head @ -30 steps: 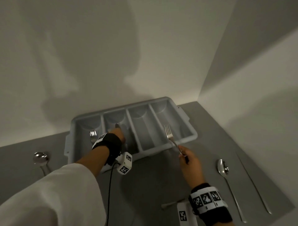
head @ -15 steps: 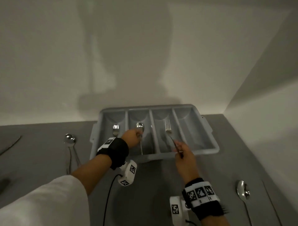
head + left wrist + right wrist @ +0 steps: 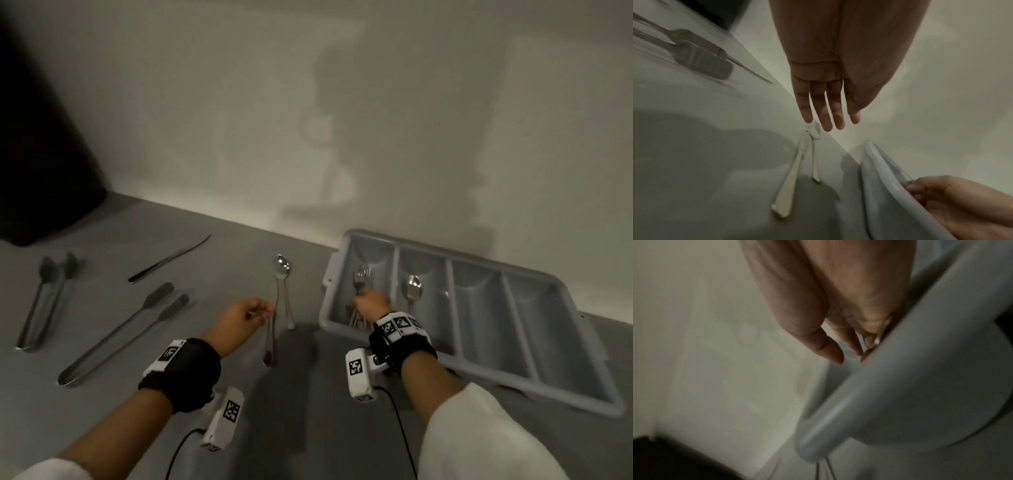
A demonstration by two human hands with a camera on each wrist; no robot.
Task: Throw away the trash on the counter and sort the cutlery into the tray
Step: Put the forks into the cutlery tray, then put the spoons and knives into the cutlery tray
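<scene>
The grey four-part cutlery tray stands at the back right of the counter. My right hand reaches into its leftmost compartment, fingers curled on the handle of a fork that lies with other forks. The right wrist view shows this hand against the tray wall, a metal glint at its fingers. One spoon lies in the second compartment. My left hand hovers by the spoons on the counter left of the tray. In the left wrist view its fingers are straight and empty above those spoons.
Two pairs of metal tongs and a knife lie on the grey counter to the left. A black object stands in the far left corner. A pale wall runs close behind the tray.
My view has swung left. The left hand left a spoon in the second compartment and moved out to the counter spoons. The right hand carried its fork across to the leftmost compartment.
</scene>
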